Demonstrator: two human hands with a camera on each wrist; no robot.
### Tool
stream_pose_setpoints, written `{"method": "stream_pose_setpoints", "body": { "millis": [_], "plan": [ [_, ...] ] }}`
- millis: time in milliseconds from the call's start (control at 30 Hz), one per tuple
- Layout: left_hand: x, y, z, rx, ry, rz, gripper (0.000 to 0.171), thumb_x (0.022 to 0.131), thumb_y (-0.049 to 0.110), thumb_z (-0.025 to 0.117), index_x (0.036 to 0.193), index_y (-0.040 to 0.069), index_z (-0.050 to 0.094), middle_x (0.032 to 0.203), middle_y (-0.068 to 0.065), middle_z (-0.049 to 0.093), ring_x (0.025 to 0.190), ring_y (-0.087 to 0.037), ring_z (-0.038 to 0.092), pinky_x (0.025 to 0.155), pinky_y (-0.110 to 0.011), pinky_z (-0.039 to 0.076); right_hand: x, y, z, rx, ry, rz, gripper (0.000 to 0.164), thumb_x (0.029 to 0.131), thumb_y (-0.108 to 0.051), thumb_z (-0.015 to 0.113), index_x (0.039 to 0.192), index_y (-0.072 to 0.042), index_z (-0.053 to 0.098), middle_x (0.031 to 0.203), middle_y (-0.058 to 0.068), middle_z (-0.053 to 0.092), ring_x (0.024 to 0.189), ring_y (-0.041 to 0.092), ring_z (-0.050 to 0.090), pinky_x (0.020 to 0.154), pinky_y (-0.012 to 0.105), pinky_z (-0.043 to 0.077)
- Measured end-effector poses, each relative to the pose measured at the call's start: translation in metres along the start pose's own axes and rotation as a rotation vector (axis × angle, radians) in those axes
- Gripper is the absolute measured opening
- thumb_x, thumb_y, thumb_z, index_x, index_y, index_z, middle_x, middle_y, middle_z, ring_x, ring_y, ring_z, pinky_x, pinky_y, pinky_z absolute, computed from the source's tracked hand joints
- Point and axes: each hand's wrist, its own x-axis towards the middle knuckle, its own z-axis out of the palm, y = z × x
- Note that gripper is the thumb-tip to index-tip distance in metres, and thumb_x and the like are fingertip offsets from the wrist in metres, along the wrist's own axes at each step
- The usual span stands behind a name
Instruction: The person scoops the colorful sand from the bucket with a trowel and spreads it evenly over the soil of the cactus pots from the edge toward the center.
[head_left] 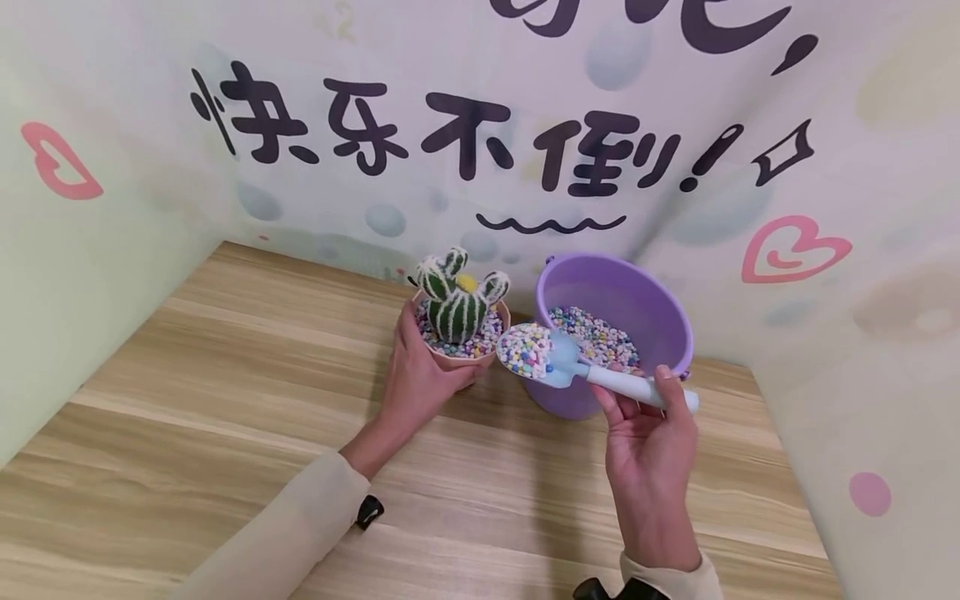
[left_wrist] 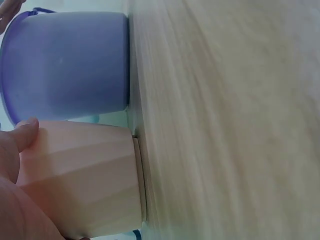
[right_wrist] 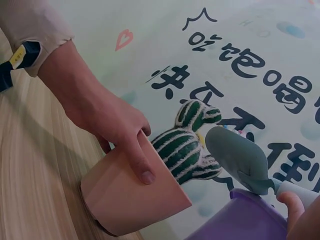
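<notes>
My left hand (head_left: 420,367) grips a pink flower pot (left_wrist: 85,175) near its rim, thumb on the near side. In the pot a green striped cactus (head_left: 459,317) with white fuzz and a yellow tuft rises from colorful pebbles. My right hand (head_left: 651,454) holds a small light-blue shovel (right_wrist: 240,155) by its pale handle, thumb on top. Multicolored pebbles (head_left: 527,350) are heaped on the shovel's blade, which is level beside the pot's right rim and overlaps the bucket's front edge in the head view. The purple bucket (head_left: 570,400) holds more of these pebbles.
The pot and bucket stand side by side toward the back of the wood-grain table (head_left: 300,333). Behind them rises a printed backdrop (head_left: 337,200) with dark lettering and hearts. Pale walls close in the left and right sides.
</notes>
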Motion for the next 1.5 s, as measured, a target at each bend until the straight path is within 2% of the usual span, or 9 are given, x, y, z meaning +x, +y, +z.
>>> {"method": "stream_pose_setpoints", "body": {
  "millis": [200,467,833,1000,1233,1500],
  "plan": [
    [0.0,0.003,0.0,0.027,0.019,-0.019,0.129,0.059,0.046,0.092,0.154,0.013,0.01,0.15,-0.018,0.032,0.132,-0.033,0.042,0.108,-0.048,0.038,-0.007,0.014,-0.002,-0.04,-0.046,-0.029,0.015,0.094,-0.007,0.062,0.102,0.003,0.055,0.077,0.019,0.067,0.079,0.034,0.071,0.066,0.048,0.057],
    [-0.004,0.004,0.001,0.062,0.026,-0.048,0.129,0.06,0.04,0.091,0.153,0.008,0.009,0.151,-0.021,0.03,0.13,-0.039,0.043,0.106,-0.051,0.038,-0.011,0.03,-0.006,-0.079,-0.065,-0.067,0.017,0.092,-0.006,0.065,0.101,0.007,0.057,0.079,0.02,0.069,0.079,0.034,0.072,0.067,0.047,0.057],
    [-0.008,0.004,0.001,0.075,0.051,0.009,0.122,0.064,0.038,0.089,0.152,0.005,0.012,0.151,-0.017,0.03,0.13,-0.035,0.043,0.107,-0.05,0.038,-0.011,0.044,-0.004,-0.09,-0.085,-0.168,0.021,0.086,-0.003,0.071,0.094,0.009,0.056,0.076,0.02,0.069,0.076,0.035,0.072,0.061,0.047,0.057],
    [-0.009,0.004,0.001,0.078,0.042,0.0,0.121,0.065,0.037,0.088,0.152,0.005,0.012,0.151,-0.018,0.03,0.131,-0.036,0.042,0.108,-0.05,0.036,-0.012,0.048,-0.002,-0.119,-0.089,-0.201,0.026,0.085,-0.001,0.072,0.099,0.009,0.053,0.073,0.019,0.069,0.074,0.035,0.072,0.06,0.046,0.056],
    [-0.009,0.004,0.001,0.088,0.048,0.007,0.123,0.063,0.043,0.089,0.152,0.005,0.013,0.15,-0.018,0.031,0.131,-0.035,0.042,0.108,-0.051,0.036,-0.016,0.053,0.004,-0.185,-0.1,-0.261,0.045,0.083,-0.003,0.075,0.108,0.006,0.039,0.075,0.017,0.07,0.073,0.033,0.073,0.059,0.044,0.057],
    [-0.009,0.003,0.001,0.094,0.055,0.02,0.125,0.063,0.046,0.089,0.152,0.005,0.012,0.15,-0.018,0.031,0.132,-0.035,0.041,0.107,-0.052,0.036,-0.017,0.055,0.01,-0.251,-0.114,-0.294,0.045,0.083,-0.003,0.075,0.109,0.003,0.04,0.082,0.019,0.071,0.072,0.029,0.073,0.057,0.042,0.057]
  ]
}}
